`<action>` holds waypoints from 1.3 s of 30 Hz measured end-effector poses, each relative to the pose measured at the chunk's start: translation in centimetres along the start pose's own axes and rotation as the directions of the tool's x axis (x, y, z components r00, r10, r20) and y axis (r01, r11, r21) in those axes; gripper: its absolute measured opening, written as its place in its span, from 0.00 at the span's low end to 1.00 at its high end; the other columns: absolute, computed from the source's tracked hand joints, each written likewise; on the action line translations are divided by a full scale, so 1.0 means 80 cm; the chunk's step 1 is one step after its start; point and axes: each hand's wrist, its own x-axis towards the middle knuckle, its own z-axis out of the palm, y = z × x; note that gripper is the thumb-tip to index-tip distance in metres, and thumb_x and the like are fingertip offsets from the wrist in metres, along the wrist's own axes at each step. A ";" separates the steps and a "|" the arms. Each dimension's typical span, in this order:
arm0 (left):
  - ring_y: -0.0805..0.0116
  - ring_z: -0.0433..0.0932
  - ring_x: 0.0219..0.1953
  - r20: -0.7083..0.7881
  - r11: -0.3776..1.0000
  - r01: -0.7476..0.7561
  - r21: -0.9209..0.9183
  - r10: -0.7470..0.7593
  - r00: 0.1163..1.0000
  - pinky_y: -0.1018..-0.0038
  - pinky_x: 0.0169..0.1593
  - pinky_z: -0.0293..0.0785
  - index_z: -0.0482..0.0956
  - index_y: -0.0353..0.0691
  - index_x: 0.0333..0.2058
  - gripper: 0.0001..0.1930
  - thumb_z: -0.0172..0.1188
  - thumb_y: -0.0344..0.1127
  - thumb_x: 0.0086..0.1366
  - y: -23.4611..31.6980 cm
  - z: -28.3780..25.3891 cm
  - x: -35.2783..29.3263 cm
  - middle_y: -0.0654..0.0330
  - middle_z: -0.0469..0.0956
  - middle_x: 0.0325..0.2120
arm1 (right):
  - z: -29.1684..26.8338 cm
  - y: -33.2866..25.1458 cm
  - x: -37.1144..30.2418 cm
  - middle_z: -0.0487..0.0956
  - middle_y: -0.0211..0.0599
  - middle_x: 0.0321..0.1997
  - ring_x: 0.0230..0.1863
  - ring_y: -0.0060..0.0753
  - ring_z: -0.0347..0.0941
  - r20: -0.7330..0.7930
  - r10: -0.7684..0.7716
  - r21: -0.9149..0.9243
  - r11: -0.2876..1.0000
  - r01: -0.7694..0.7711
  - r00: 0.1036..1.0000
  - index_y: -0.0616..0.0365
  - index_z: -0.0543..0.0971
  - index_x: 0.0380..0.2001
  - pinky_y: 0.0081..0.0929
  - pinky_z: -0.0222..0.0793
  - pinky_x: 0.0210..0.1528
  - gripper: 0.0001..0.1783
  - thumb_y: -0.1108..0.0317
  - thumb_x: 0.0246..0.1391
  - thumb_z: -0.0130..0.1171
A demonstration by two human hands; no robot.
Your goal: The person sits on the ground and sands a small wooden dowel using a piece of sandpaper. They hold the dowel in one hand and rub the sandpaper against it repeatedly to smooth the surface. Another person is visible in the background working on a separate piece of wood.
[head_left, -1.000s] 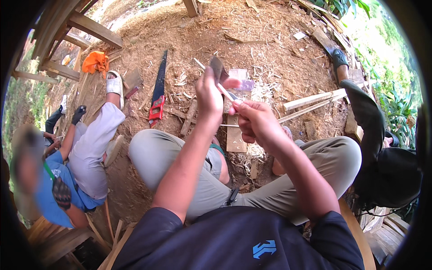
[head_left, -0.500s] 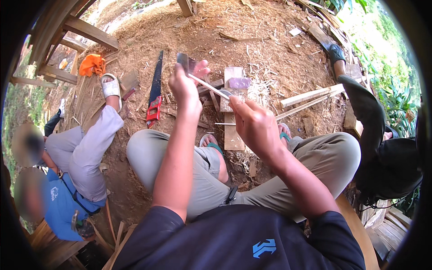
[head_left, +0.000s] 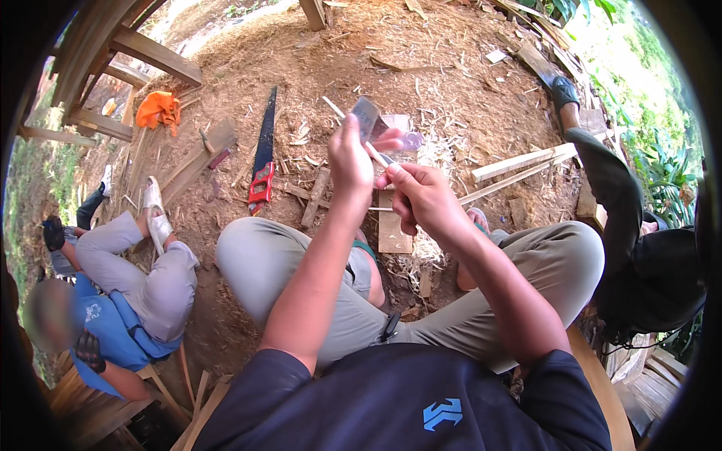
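While the left hand [head_left: 353,160] points forward, the right hand [head_left: 426,197] curls

Not a word comes through legibly here! A blue angular emblem [head_left: 442,415] pops on the dark shirt [head_left: 338,402]; off left, a blue shirt [head_left: 113,342] flashes a pale print [head_left: 93,311]; faint marks blur on the grey sheet [head_left: 365,115].

left hand [head_left: 353,161]: upright, fingers [head_left: 389,140] pointing right | right hand [head_left: 420,194]: thumb-and-forefinger pinch | forearms [head_left: 314,278]: angled inward
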 end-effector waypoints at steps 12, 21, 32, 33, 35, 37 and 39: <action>0.60 0.83 0.28 -0.063 0.999 -0.033 -0.004 0.033 0.997 0.67 0.33 0.84 0.67 0.27 0.42 0.21 0.34 0.43 0.76 0.015 0.000 0.014 0.43 0.80 0.30 | 0.002 0.016 0.004 0.78 0.45 0.22 0.21 0.48 0.76 0.022 -0.814 -0.864 0.276 0.420 0.580 0.60 0.80 0.30 0.40 0.70 0.22 0.07 0.68 0.57 0.59; 0.64 0.79 0.20 0.114 0.996 0.063 0.057 -0.069 0.991 0.78 0.13 0.72 0.67 0.31 0.41 0.21 0.33 0.45 0.75 0.004 0.008 -0.007 0.43 0.80 0.28 | -0.004 0.009 0.006 0.68 0.24 0.13 0.13 0.15 0.64 0.021 0.008 0.280 0.960 -0.014 1.000 0.59 0.74 0.27 0.18 0.61 0.16 0.19 0.59 0.69 0.47; 0.62 0.82 0.29 -0.043 0.997 0.009 0.077 -0.005 0.999 0.69 0.37 0.80 0.69 0.31 0.43 0.22 0.32 0.45 0.76 0.004 0.014 -0.005 0.43 0.82 0.31 | -0.001 0.020 0.008 0.77 0.50 0.20 0.19 0.50 0.75 0.028 -0.823 -0.870 0.259 0.420 0.567 0.63 0.79 0.30 0.39 0.71 0.24 0.05 0.73 0.56 0.57; 0.58 0.83 0.29 -0.055 1.000 -0.030 0.003 0.030 0.998 0.70 0.30 0.85 0.66 0.25 0.42 0.22 0.33 0.43 0.76 0.008 0.009 0.004 0.45 0.77 0.30 | 0.002 0.017 0.008 0.76 0.50 0.19 0.20 0.49 0.76 0.071 -0.824 -0.897 0.194 0.398 0.562 0.63 0.79 0.29 0.39 0.71 0.24 0.06 0.72 0.56 0.57; 0.59 0.83 0.28 -0.068 0.999 -0.046 -0.015 0.045 0.997 0.72 0.28 0.84 0.66 0.25 0.42 0.22 0.34 0.43 0.76 0.003 0.011 0.001 0.46 0.77 0.30 | 0.008 0.016 0.006 0.75 0.49 0.16 0.21 0.48 0.77 0.042 -0.813 -0.884 0.241 0.400 0.581 0.63 0.79 0.28 0.37 0.71 0.25 0.06 0.73 0.56 0.56; 0.59 0.83 0.28 0.047 0.999 -0.035 -0.037 0.036 0.998 0.71 0.29 0.84 0.66 0.26 0.43 0.21 0.36 0.44 0.76 -0.015 0.019 -0.016 0.47 0.76 0.31 | 0.012 0.019 0.008 0.76 0.48 0.16 0.19 0.46 0.76 -0.043 -0.788 -0.789 0.403 0.463 0.614 0.63 0.80 0.28 0.35 0.72 0.24 0.07 0.73 0.57 0.55; 0.62 0.82 0.27 0.094 0.994 -0.063 0.094 0.054 0.994 0.72 0.27 0.82 0.67 0.27 0.45 0.21 0.36 0.43 0.76 -0.018 0.023 -0.023 0.47 0.78 0.33 | 0.005 0.008 0.009 0.74 0.34 0.13 0.15 0.24 0.73 -0.205 -0.322 -0.372 0.899 0.231 0.924 0.64 0.79 0.27 0.25 0.69 0.19 0.14 0.67 0.63 0.53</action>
